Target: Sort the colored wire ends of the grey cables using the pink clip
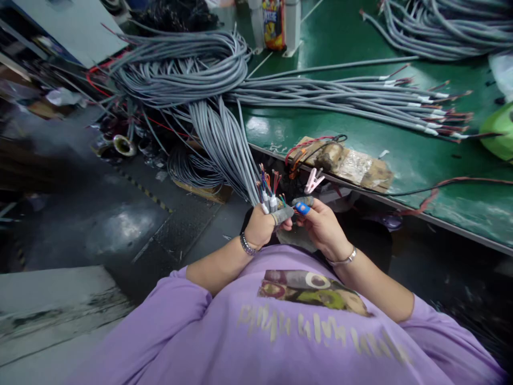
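Note:
My left hand is closed around the ends of several grey cables, its thumb wrapped in grey tape. Thin coloured wires fan out above white bands at the stripped cable ends. Close against it, my right hand pinches a few fine coloured wires between thumb and forefinger; a blue cover sits on one fingertip and grey tape on another. Just beyond the right hand, a pink clip stands at the bench edge, beside a wooden block bound with clear tape.
A large grey cable coil lies over the left end of the green bench. Stripped cables stretch rightward, with another coil at the far right. A snack packet stands at the back, and a green bag lies right.

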Tool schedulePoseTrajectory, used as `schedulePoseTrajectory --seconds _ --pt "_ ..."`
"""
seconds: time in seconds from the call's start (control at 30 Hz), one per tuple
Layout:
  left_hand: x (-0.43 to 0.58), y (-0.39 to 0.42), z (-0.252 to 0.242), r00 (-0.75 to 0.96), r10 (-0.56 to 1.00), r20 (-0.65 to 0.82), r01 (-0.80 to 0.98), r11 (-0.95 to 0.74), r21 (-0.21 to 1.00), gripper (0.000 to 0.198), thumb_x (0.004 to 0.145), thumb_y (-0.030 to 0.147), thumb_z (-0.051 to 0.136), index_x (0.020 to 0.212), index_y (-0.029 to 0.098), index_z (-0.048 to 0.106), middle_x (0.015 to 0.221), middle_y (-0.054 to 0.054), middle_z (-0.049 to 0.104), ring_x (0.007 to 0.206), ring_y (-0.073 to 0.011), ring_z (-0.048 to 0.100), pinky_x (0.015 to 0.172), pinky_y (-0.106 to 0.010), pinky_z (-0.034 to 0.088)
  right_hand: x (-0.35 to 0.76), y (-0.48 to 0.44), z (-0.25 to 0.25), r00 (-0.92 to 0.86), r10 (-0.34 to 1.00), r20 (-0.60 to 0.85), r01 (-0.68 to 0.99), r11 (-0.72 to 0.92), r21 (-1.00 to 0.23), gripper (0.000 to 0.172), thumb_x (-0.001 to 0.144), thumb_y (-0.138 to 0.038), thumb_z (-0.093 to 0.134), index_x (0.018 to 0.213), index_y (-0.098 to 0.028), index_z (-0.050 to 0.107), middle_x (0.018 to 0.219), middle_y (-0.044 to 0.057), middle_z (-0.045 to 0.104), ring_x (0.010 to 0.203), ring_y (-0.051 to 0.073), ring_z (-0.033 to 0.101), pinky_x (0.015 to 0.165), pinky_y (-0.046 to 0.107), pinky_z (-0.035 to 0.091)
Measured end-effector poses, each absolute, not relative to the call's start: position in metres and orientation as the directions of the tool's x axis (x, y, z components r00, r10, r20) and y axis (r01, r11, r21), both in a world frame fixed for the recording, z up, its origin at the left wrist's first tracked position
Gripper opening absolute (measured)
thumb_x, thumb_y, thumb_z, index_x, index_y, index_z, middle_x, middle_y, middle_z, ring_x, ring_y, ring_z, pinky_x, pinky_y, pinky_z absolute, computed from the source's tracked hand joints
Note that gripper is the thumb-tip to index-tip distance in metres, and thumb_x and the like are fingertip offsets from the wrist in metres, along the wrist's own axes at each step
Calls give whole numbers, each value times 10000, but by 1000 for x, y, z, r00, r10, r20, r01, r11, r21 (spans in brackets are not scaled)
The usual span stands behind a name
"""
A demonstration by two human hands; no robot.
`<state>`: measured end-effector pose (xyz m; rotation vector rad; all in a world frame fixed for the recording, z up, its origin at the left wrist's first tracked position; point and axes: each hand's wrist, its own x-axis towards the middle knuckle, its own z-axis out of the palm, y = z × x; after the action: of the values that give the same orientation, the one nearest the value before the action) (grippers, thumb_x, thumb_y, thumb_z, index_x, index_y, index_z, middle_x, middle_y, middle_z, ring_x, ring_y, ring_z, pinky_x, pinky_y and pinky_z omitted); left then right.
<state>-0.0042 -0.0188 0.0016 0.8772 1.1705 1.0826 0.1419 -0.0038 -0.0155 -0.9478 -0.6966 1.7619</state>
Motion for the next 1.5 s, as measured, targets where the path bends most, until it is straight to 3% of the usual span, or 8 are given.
schedulePoseTrajectory --seconds 0.1,0.23,0.43,0.6,0.83,1.03,1.2,1.5 --pt "-3 -20 3 1 961 -278 -204 273 940 407 609 480 832 613 128 628 534 -10 636 434 -101 578 465 -223 522 143 -6 -12 -248 917 -312 -504 -397 -767 391 637 -502 840 786 -184 669 691 -18 605 575 74 513 517 211 442" --pt "-3 -22 -1 -8 965 -261 -157 257 954 375 585 426 851 602 131 619 523 -10 635 429 -104 576 445 -216 510 143 -6 -7 -301 932 -202 -335 -302 -893 474 608 -507 855 900 -191 655 742 2 644 642 118 574 561 249 472" --pt "-1 -25 -7 -27 971 -236 -73 234 970 295 594 329 829 656 143 608 544 9 638 448 -115 595 462 -225 529 140 -2 -4 -320 939 -129 -205 -201 -958 388 667 -480 813 771 -193 574 614 -27 587 532 107 508 515 260 412" --pt "1 -25 -7 -8 972 -236 -86 234 968 336 593 367 847 657 141 607 543 13 629 453 -108 592 487 -225 542 139 -5 -6 -240 963 -119 -246 -179 -952 285 707 -400 770 757 -174 603 641 -28 588 546 87 498 529 244 407" --pt "-2 -24 -6 11 978 -207 -171 205 964 350 678 444 802 680 139 631 590 -7 660 489 -104 612 521 -223 550 134 -7 -6 -326 919 -224 -472 -363 -803 257 748 -372 744 735 -201 553 520 -55 526 480 103 504 508 262 422" --pt "-9 -19 2 174 936 -308 -53 321 946 342 573 379 862 609 125 635 536 -25 650 455 -115 602 479 -217 517 136 -6 -2 -262 952 -159 -367 -251 -896 343 650 -437 834 689 -194 595 520 -41 552 451 94 480 460 250 387" --pt "-5 -18 -1 66 949 -307 -124 313 942 341 634 428 809 609 130 645 558 -37 669 462 -113 608 485 -215 504 135 -3 -6 -185 962 -202 -360 -258 -896 383 630 -449 849 655 -181 576 499 -53 526 448 64 429 458 220 339" --pt "-3 -18 -2 -15 965 -264 -160 258 953 314 692 414 776 622 136 650 560 -28 672 453 -108 611 458 -192 482 137 -5 -14 -176 960 -218 -414 -273 -869 287 661 -370 821 720 -179 615 568 -57 539 502 65 452 501 220 373"
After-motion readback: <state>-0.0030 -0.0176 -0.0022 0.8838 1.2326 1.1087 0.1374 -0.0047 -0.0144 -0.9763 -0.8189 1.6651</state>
